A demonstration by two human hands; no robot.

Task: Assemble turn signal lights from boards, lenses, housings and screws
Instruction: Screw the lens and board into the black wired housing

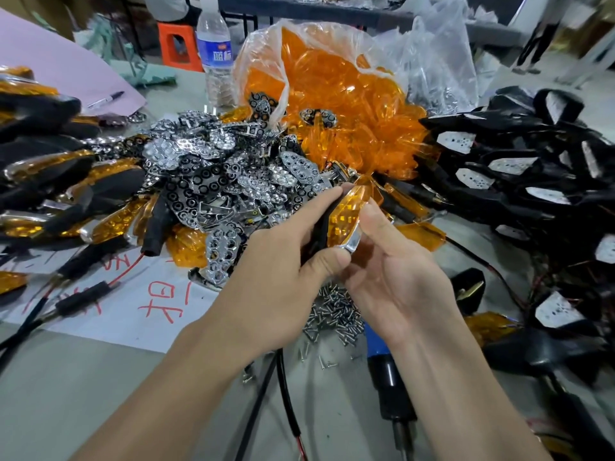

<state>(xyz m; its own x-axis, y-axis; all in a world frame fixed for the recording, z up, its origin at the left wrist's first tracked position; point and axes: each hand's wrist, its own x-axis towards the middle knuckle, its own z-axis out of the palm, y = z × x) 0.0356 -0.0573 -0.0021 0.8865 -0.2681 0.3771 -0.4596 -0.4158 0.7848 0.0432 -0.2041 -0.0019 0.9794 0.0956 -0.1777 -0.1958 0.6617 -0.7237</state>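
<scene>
Over the screws [332, 314], my left hand [276, 261] grips the black housing [323, 226], my right hand [399, 277] pinches the orange lens [344, 217]; seemingly half-seated, it could pop off if squeezed unevenly.

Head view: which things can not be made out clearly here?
turn signal light: head view; the left hand and right hand cover most of its black housing.
screw pile: head view; both hands hide part of it.
blue and black power tool: head view; the right forearm covers its top.
black housings: head view; blurred at the right edge.
</scene>
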